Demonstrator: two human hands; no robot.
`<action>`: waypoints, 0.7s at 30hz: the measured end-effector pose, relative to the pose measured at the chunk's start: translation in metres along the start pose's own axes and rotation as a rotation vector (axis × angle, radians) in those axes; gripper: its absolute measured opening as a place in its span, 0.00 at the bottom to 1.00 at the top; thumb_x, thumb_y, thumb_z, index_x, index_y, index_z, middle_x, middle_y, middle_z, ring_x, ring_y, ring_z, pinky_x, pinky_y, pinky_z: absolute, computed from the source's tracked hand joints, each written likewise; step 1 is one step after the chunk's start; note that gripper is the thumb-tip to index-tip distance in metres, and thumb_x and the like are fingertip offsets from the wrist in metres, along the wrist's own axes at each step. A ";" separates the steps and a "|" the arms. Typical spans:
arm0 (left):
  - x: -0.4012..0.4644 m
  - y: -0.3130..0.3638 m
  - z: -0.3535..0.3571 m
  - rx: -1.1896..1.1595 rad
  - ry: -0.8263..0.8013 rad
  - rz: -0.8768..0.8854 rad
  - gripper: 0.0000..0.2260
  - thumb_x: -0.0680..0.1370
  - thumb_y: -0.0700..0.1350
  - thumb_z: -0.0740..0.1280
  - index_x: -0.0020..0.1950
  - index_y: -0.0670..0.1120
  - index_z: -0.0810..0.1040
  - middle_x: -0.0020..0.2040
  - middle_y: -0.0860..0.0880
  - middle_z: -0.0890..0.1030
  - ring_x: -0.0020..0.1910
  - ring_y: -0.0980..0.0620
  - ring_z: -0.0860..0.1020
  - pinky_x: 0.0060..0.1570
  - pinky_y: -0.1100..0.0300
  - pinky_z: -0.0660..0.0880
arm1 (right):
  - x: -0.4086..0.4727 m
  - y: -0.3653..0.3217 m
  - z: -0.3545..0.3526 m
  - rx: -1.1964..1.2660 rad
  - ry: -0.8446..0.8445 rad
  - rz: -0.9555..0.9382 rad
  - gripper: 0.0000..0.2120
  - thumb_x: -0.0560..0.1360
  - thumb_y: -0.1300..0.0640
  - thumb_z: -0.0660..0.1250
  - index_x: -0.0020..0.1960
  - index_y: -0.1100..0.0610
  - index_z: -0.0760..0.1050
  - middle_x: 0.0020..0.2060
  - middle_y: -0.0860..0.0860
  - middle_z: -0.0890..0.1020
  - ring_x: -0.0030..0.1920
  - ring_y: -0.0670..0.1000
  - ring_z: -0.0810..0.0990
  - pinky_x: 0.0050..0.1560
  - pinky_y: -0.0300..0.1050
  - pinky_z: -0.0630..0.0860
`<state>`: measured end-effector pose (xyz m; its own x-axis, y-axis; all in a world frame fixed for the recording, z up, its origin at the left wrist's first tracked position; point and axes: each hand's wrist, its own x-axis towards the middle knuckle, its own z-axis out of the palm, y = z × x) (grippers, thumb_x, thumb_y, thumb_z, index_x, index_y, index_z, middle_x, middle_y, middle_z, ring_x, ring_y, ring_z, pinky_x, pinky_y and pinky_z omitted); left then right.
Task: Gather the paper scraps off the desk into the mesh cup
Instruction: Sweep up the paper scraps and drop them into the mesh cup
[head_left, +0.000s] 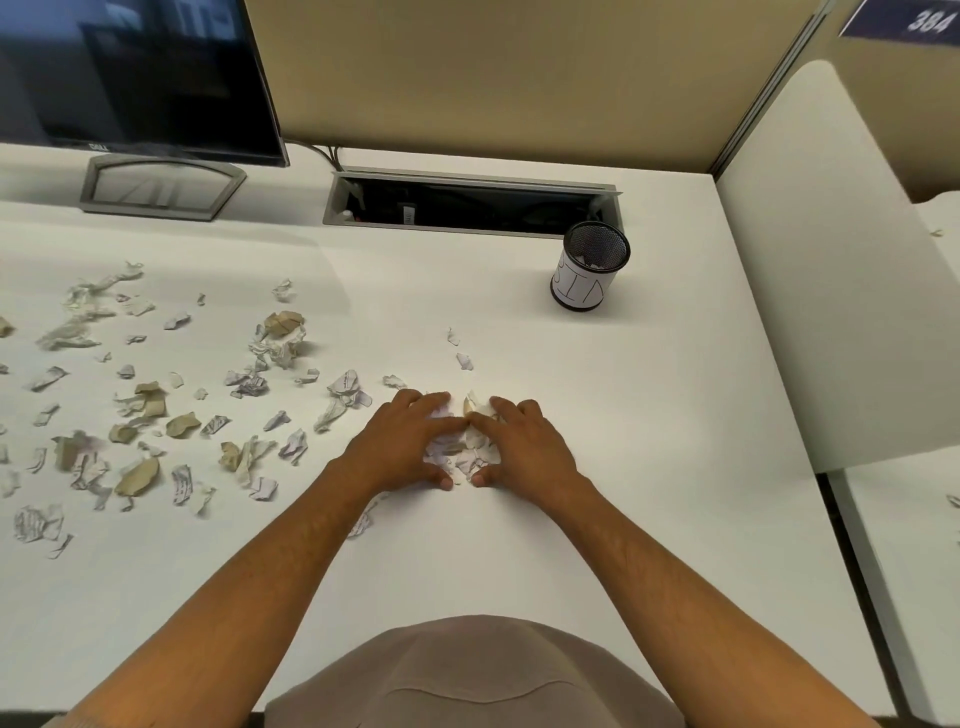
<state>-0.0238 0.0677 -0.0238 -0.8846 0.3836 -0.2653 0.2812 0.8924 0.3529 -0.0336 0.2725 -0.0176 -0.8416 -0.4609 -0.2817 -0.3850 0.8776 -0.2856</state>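
Head view, items left to right
Loose scraps (140, 410): scattered on left of table (623, 493)
Left hand (410, 447): grip cupping gathered pile (462, 452)
Right hand (524, 441): grip cupping same pile
Mesh cup (589, 266): upright, far right

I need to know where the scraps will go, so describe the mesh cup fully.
The black wire-mesh cylindrical cup stands upright on the white desk, far right of centre, just in front of the open cable tray. A white paper label with hand-drawn dark letters wraps its lower body; a dark rim and base show above and below it. A few pale scraps already lie inside. Neither of the hands touches it; only the desk does.
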 end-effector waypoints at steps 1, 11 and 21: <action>-0.001 0.001 0.000 -0.035 0.001 0.002 0.33 0.66 0.61 0.74 0.69 0.61 0.70 0.73 0.52 0.64 0.66 0.48 0.62 0.63 0.55 0.64 | -0.002 -0.001 0.000 0.015 0.002 -0.005 0.36 0.68 0.42 0.74 0.72 0.46 0.65 0.70 0.52 0.67 0.64 0.57 0.65 0.58 0.51 0.71; -0.012 0.013 0.000 -0.220 0.069 -0.002 0.10 0.74 0.43 0.71 0.55 0.46 0.83 0.57 0.47 0.78 0.55 0.46 0.74 0.50 0.49 0.74 | -0.019 -0.017 0.012 0.053 0.067 -0.027 0.11 0.79 0.54 0.61 0.59 0.56 0.74 0.53 0.53 0.74 0.57 0.54 0.70 0.38 0.43 0.63; -0.011 0.019 -0.004 -0.369 0.187 -0.206 0.06 0.73 0.40 0.71 0.49 0.45 0.82 0.46 0.49 0.81 0.46 0.50 0.77 0.46 0.59 0.71 | -0.018 0.000 0.002 0.459 0.165 0.076 0.13 0.71 0.68 0.65 0.50 0.59 0.83 0.48 0.54 0.84 0.51 0.54 0.80 0.51 0.46 0.74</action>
<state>-0.0100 0.0796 -0.0106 -0.9697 0.1275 -0.2085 -0.0285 0.7883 0.6146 -0.0179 0.2809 -0.0143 -0.9238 -0.3383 -0.1791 -0.1450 0.7422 -0.6543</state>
